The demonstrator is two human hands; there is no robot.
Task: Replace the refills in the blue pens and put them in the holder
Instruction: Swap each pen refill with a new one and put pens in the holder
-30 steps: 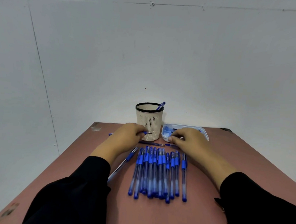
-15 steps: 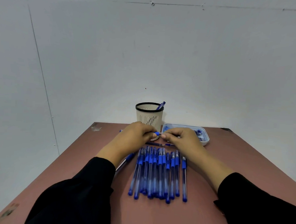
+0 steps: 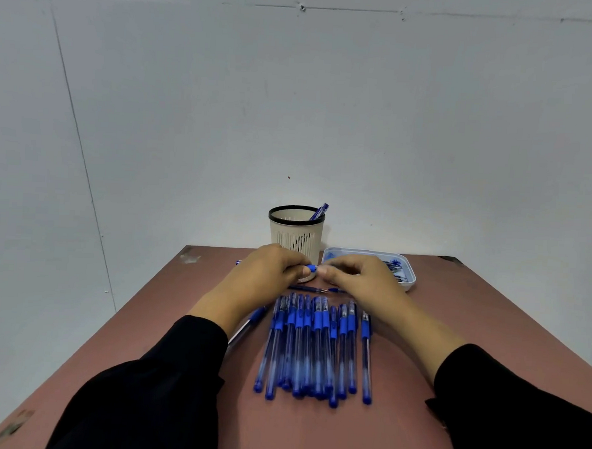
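1. Left hand (image 3: 262,277) and right hand (image 3: 362,279) meet fingertip to fingertip, each pinching one blue plastic pen (image 3: 311,268) held crosswise above the table; its far-left end pokes out beyond the left hand.
2. Just behind stands the cream slotted pen holder with a black rim (image 3: 296,233), one pen inside; right of it a pale blue plastic tray (image 3: 406,276).
3. Nearer, a row of blue pens (image 3: 315,349) lies on the reddish-brown table (image 3: 488,320); a loose refill (image 3: 315,289) lies crosswise between row and hands.

A reddish-brown table (image 3: 470,336) stands against the pale wall. On it lie a row of blue pens (image 3: 315,345) side by side, a loose refill (image 3: 315,289) beyond them, and one pen (image 3: 246,328) apart at the left. At the far edge stand a slotted cream holder (image 3: 295,236) and, just beside it, a shallow tray (image 3: 406,276).
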